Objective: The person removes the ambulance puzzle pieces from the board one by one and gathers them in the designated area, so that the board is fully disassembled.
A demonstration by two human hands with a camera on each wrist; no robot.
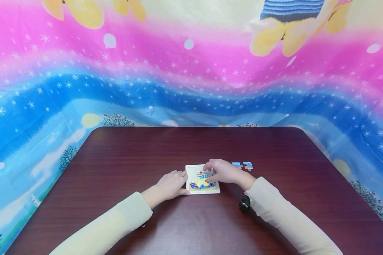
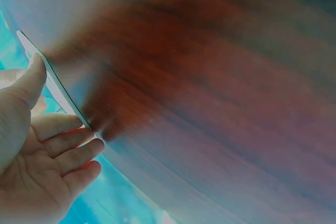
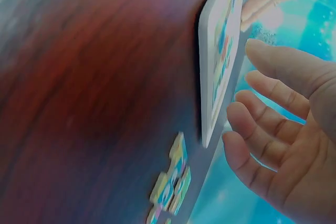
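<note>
A small jigsaw board (image 1: 204, 192) with a white rim lies on the table, its picture showing a yellow car (image 1: 201, 182) with blue wheels. My left hand (image 1: 172, 185) touches the board's left edge with thumb and fingertips, the fingers fairly straight in the left wrist view. Above the board's right side is my right hand (image 1: 222, 171), hiding part of the picture. Seen from the right wrist, its fingers (image 3: 252, 129) are loosely bent, with nothing between them and the thumb. Loose jigsaw pieces (image 3: 169, 186) lie on the table to the right of the board.
The dark red-brown wooden table (image 1: 153, 148) has rounded far corners. A colourful cloth (image 1: 191, 81) with snowflakes hangs behind it and along both sides. A black device (image 1: 244, 204) sits at my right wrist.
</note>
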